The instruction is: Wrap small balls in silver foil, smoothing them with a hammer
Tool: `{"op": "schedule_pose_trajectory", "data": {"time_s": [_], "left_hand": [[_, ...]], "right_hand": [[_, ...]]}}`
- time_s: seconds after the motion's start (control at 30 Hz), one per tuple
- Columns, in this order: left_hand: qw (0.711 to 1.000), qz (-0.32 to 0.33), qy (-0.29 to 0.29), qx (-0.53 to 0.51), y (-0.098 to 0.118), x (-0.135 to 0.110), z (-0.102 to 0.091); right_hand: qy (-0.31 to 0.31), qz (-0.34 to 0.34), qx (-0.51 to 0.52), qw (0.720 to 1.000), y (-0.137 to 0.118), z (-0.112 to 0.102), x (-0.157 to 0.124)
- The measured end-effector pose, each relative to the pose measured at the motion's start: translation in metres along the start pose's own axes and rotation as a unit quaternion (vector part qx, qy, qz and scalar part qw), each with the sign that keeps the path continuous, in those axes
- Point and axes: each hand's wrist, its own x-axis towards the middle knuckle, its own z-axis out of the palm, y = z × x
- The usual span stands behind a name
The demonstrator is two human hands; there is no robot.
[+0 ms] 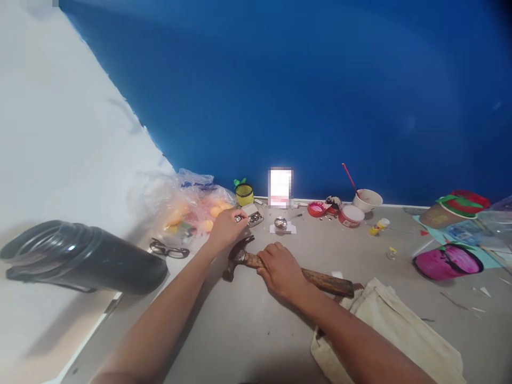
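My right hand [283,271] is wrapped round the wooden handle of a claw hammer [326,281], which lies low over the table with its dark metal head to the left. Farther forward, my left hand [228,230] is closed in a pinch beside a small open box [255,217] of little dark, shiny metal pieces. Something small and silvery shows at its fingertips, too small to name. To the right of the box, a round shiny metal piece [280,223] rests on a white paper [294,229].
At left are a dark bottle [116,258], eyeglasses [170,249] and a filled plastic bag [192,205]. A yellow cup [244,195], red tub [352,216] and white bowl [367,200] stand near the blue wall. At right lie a beige cloth [396,325] and a pink cup [444,262].
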Motion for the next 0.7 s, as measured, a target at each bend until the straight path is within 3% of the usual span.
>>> {"op": "schedule_pose_trajectory", "data": {"time_s": [0.17,0.3,0.5,0.7], "left_hand": [[0.984,0.044,-0.073,0.158,-0.005,0.029,0.019],[0.974,0.044,-0.099,0.197,-0.001,0.036,0.024],[0.972,0.048,-0.099,0.209,0.005,0.037,0.026],[0.985,0.044,-0.068,0.155,0.001,0.038,0.028]], "right_hand": [[-0.014,-0.018,-0.011,1.000,0.002,-0.001,0.003],[-0.005,-0.021,-0.001,1.000,0.006,0.003,0.004],[-0.006,-0.017,0.010,1.000,0.007,0.004,0.004],[-0.010,-0.012,0.002,1.000,0.007,0.003,0.005]]}}
